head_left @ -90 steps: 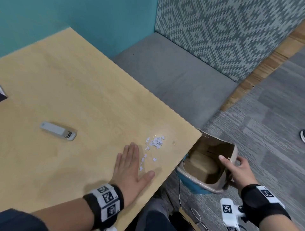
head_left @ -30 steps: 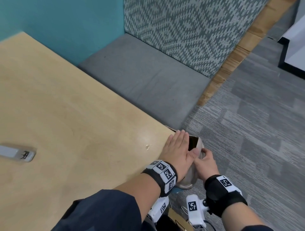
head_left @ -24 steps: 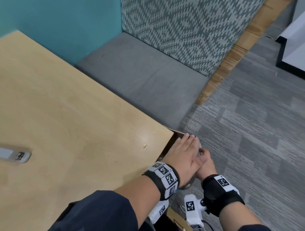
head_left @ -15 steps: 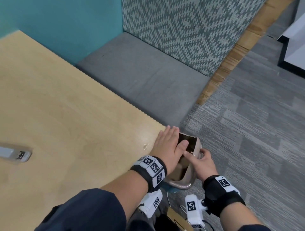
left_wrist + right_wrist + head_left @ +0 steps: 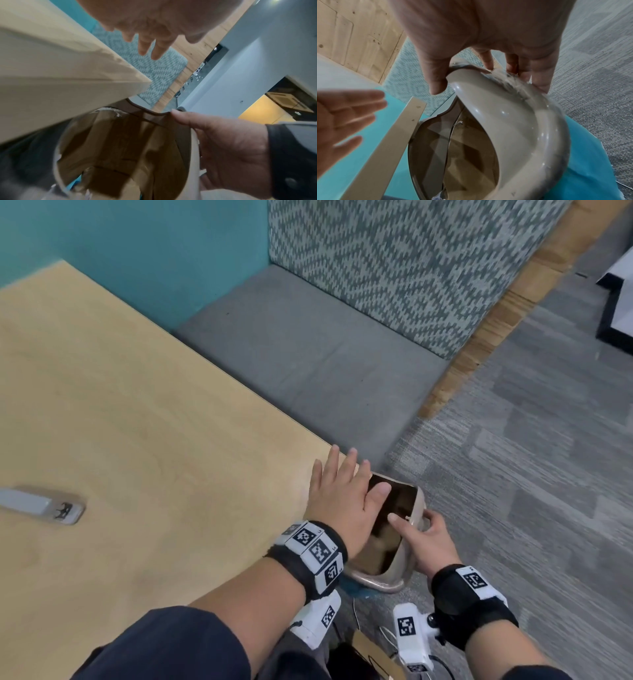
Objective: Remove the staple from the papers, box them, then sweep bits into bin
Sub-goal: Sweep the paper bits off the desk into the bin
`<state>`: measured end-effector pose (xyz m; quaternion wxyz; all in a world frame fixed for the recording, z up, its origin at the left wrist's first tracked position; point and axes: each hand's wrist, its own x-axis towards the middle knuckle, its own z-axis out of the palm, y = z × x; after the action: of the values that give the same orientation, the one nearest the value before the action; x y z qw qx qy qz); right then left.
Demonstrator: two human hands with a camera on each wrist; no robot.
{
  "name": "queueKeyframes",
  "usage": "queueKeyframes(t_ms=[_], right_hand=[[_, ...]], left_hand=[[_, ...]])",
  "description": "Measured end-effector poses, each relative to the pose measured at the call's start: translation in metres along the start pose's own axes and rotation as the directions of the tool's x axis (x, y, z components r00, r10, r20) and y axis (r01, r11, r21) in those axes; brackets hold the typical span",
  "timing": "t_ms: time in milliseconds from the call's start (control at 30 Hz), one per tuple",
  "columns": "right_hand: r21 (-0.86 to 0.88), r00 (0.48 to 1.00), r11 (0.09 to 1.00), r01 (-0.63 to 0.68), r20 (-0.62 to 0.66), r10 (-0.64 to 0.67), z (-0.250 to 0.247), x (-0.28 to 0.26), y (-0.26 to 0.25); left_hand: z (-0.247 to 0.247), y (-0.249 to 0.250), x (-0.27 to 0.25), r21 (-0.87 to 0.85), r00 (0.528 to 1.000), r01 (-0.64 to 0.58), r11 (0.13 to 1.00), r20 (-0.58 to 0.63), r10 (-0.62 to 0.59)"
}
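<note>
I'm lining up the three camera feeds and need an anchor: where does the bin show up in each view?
Head: the bin is low and centre-right, tucked against the table edge between the two hands.
Left wrist: the bin fills the lower middle, seen from above into its brown liner.
Right wrist: the bin fills the centre and lower right, beige rim foremost.
Shared landmark: the right hand, whose thumb hooks over the rim in every view.

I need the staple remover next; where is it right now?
In the head view, the staple remover lies on the wooden table at the far left edge, well away from both hands at the bin.
</note>
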<state>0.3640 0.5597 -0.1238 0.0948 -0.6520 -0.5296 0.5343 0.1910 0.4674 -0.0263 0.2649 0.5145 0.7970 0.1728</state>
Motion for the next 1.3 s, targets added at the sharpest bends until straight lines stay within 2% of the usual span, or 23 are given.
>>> queueKeyframes(t_ms=[33, 100, 200, 233, 267, 367, 467, 500, 567, 633, 700, 900, 1067, 1200, 1300], right_hand=[[0.011, 1.0, 1.0, -0.001, 0.002, 0.001, 0.0, 0.0, 0.0], [0.026, 1.0, 1.0, 0.009, 0.007, -0.009, -0.002, 0.0, 0.0], [0.06, 1.0, 0.998, 0.007, 0.014, -0.008, -0.003, 0.001, 0.002], [0.071, 1.0, 0.997, 0.001, 0.016, -0.002, -0.004, 0.001, 0.002], [0.08, 1.0, 0.997, -0.001, 0.023, -0.001, -0.004, 0.001, 0.003], [0.107, 0.999, 0.994, -0.021, 0.044, 0.016, -0.005, 0.003, 0.006], [0.131, 0.998, 0.991, -0.042, 0.05, 0.036, -0.005, 0.009, 0.013], [0.139, 0.998, 0.989, -0.054, 0.046, 0.048, -0.004, 0.011, 0.016], [0.162, 0.997, 0.984, -0.073, 0.046, 0.067, -0.003, 0.015, 0.02], [0.177, 0.995, 0.98, -0.094, 0.053, 0.085, -0.001, 0.013, 0.016], [0.185, 0.994, 0.977, -0.104, 0.055, 0.096, 0.0, 0.011, 0.013], [0.192, 0.973, 0.954, -0.23, 0.057, 0.223, 0.002, 0.024, 0.024], [0.123, 0.943, 0.936, -0.329, -0.011, 0.333, 0.006, 0.042, 0.05], [0.109, 0.919, 0.918, -0.382, -0.065, 0.39, 0.005, 0.064, 0.073], [0.093, 0.907, 0.91, -0.405, -0.088, 0.412, 0.004, 0.084, 0.092]], left_hand=[[0.0, -0.003, 0.002, -0.027, 0.998, -0.008, 1.0, 0.066, 0.01], [-0.002, -0.005, 0.0, -0.239, 0.988, -0.008, 0.971, 0.145, 0.044], [-0.014, -0.014, -0.016, -0.624, 0.997, 0.075, 0.778, 0.039, -0.065], [-0.021, -0.019, -0.024, -0.673, 0.995, 0.081, 0.735, 0.007, -0.103], [-0.027, -0.028, -0.033, -0.674, 0.992, 0.083, 0.734, -0.015, -0.126], [-0.048, -0.068, -0.067, -0.525, 0.981, 0.114, 0.843, -0.074, -0.179], [-0.067, -0.12, -0.106, -0.157, 0.973, 0.207, 0.966, -0.074, -0.22], [-0.071, -0.139, -0.119, -0.006, 0.966, 0.25, 0.968, -0.064, -0.25], [-0.079, -0.173, -0.143, 0.232, 0.928, 0.367, 0.901, -0.016, -0.373], [-0.083, -0.201, -0.164, 0.339, 0.87, 0.447, 0.828, 0.051, -0.491], [-0.085, -0.215, -0.173, 0.374, 0.851, 0.452, 0.81, 0.09, -0.517], [-0.073, -0.208, -0.161, 0.388, 0.92, 0.347, 0.854, 0.034, -0.39], [-0.065, -0.214, -0.164, 0.315, 0.925, 0.371, 0.873, -0.041, -0.378], [-0.069, -0.226, -0.163, 0.266, 0.926, 0.372, 0.889, -0.045, -0.374], [-0.071, -0.247, -0.161, 0.295, 0.936, 0.347, 0.891, -0.04, -0.351]])
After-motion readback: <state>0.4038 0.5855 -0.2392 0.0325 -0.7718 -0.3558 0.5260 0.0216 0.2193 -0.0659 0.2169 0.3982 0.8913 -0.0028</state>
